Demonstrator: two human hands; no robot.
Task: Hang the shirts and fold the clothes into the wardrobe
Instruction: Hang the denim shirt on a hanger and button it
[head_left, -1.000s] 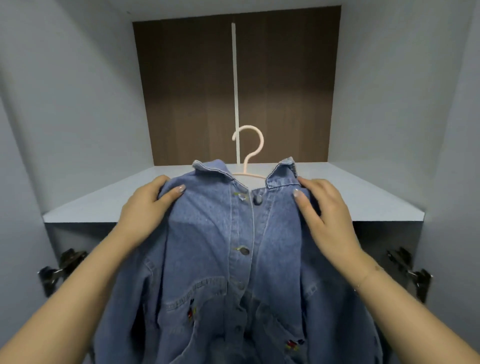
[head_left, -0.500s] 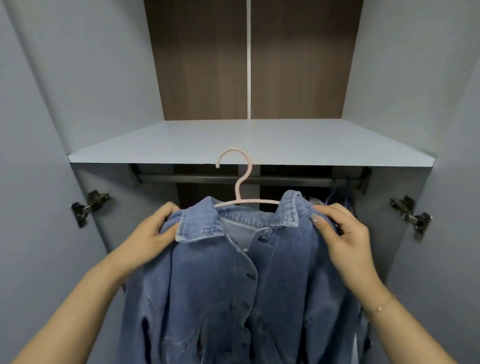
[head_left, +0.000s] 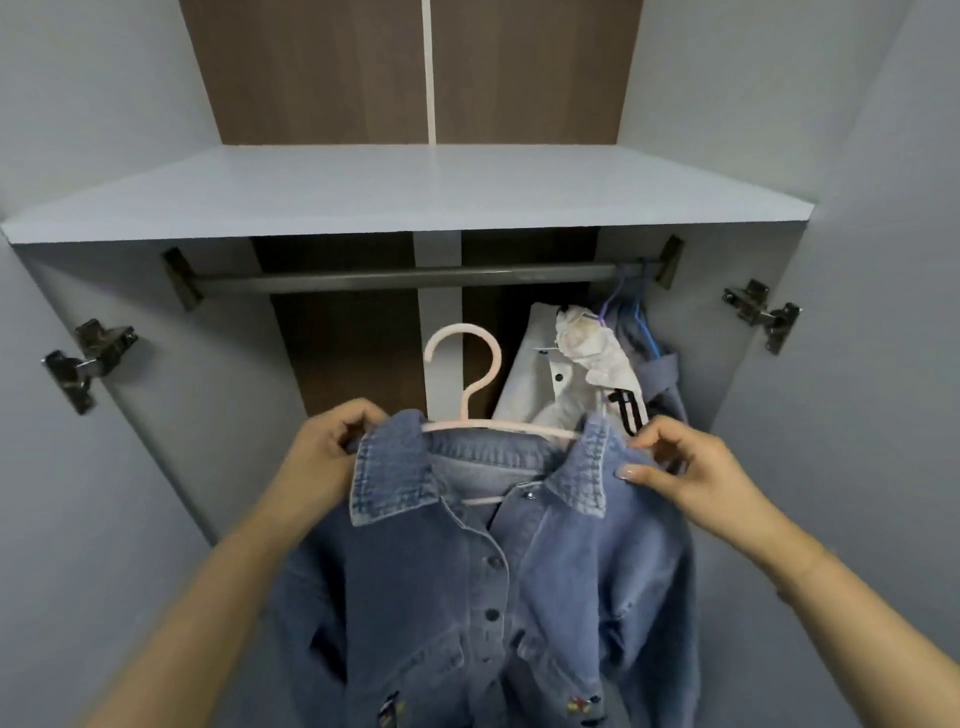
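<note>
Denim shirt (head_left: 483, 582) on pink hanger (head_left: 464, 382), held up in front of the open wardrobe, below the metal rail (head_left: 395, 279); hook not on the rail. Left hand (head_left: 324, 452) grips the shirt's left shoulder, fingers curled round the fabric. Right hand (head_left: 685, 465) pinches the right shoulder beside the collar. Far right on the rail: white shirt (head_left: 582, 364) and a blue garment (head_left: 662, 379) hanging. Grey shelf (head_left: 405, 192) above the rail.

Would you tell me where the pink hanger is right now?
The pink hanger sits centre, inside the denim shirt, its hook below the rail, unhooked.
</note>
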